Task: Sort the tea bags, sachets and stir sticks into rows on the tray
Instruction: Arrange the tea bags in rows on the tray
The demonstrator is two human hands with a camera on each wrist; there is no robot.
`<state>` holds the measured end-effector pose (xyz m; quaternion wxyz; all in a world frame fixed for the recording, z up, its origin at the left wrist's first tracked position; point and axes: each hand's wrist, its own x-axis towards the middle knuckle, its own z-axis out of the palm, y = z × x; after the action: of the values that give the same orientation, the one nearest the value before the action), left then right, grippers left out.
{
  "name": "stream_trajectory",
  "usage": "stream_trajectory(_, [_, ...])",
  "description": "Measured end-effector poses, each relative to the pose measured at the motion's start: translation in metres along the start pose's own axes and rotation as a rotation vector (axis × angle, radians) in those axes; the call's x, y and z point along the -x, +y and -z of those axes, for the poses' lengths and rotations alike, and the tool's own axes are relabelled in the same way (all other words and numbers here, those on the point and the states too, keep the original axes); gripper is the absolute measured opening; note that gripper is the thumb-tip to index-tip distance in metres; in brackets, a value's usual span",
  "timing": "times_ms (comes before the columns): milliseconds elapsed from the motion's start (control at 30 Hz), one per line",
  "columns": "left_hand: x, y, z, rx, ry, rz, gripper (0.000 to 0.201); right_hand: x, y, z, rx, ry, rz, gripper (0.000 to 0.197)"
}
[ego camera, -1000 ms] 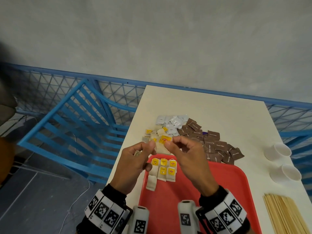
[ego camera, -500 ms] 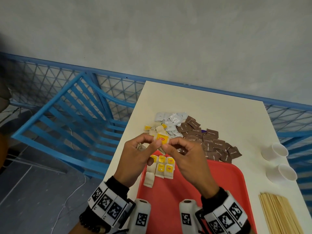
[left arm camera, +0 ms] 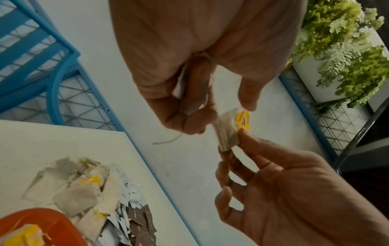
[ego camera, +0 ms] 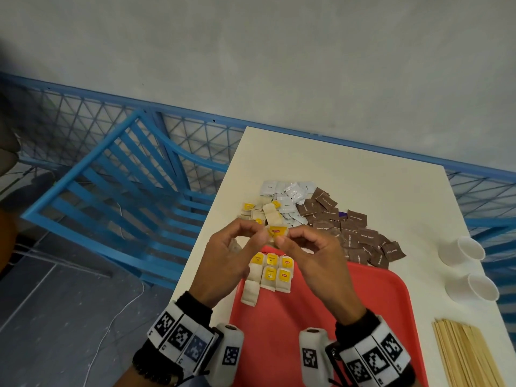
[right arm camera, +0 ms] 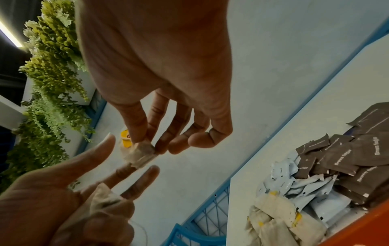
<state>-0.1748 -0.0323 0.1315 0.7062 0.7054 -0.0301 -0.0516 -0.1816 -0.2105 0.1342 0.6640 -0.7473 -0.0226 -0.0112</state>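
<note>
Tea-bag row underway: both the left hand and right hand pinch a yellow-tagged paper tea bag, likely next set beside those on the red plastic tray

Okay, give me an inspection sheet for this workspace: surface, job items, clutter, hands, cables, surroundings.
Surface: white table; red tray at its near edge.
Job items: held tea bag above the tray; tea bags in rows on the tray's far left corner; loose tea bags, white sachets and brown sachets piled beyond the tray; stir sticks right of it.
Clutter: two paper cups on their sides, at right.
Hands: left hand and right hand both pinch the held tea bag; the left also holds a second bag.
Cables: white cable on the floor.
Surroundings: blue chair, blue mesh fence, grey wall, plants.
</note>
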Motion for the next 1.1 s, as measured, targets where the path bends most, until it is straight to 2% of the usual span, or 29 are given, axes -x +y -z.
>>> stream_trajectory(133, [-0.005,-0.002,-0.005,-0.031,0.035,0.001,0.015,-0.001,0.003,-0.005,0.033,-0.040,-0.007,0.004])
stream_trajectory(233, [-0.006,-0.015,-0.003,0.066,0.016,0.078,0.015,-0.004,0.017,-0.007,0.006,-0.039,-0.047,0.007])
stream_trajectory(300, [-0.005,-0.034,0.003,0.038,0.007,0.142,0.015,-0.003,0.040,-0.008,0.009,-0.037,-0.129,0.008])
stream_trajectory(333, [-0.004,-0.049,0.008,-0.074,0.018,0.149,0.012,0.000,0.056,-0.009,0.040,-0.034,-0.187,0.010])
stream_trajectory(400, [0.001,-0.084,0.020,-0.443,0.016,0.127,0.006,0.011,0.096,-0.010,0.149,-0.012,-0.327,0.014])
stream_trajectory(500, [0.015,-0.130,0.028,-0.787,-0.113,0.174,0.007,0.030,0.146,-0.019,0.243,0.013,-0.547,0.015])
stream_trajectory(567, [0.022,-0.148,0.026,-0.960,-0.222,0.223,0.018,0.036,0.164,-0.026,0.275,0.019,-0.630,0.016])
stream_trajectory(633, [0.023,-0.155,0.023,-1.089,-0.282,0.237,0.027,0.036,0.171,-0.031,0.291,0.040,-0.658,0.023])
stream_trajectory(733, [0.021,-0.159,0.018,-1.150,-0.293,0.241,0.026,0.036,0.173,-0.036,0.290,0.083,-0.669,0.022])
stream_trajectory(1100, [0.020,-0.160,0.013,-1.155,-0.248,0.227,0.025,0.035,0.169,-0.044,0.441,0.204,-0.622,0.027])
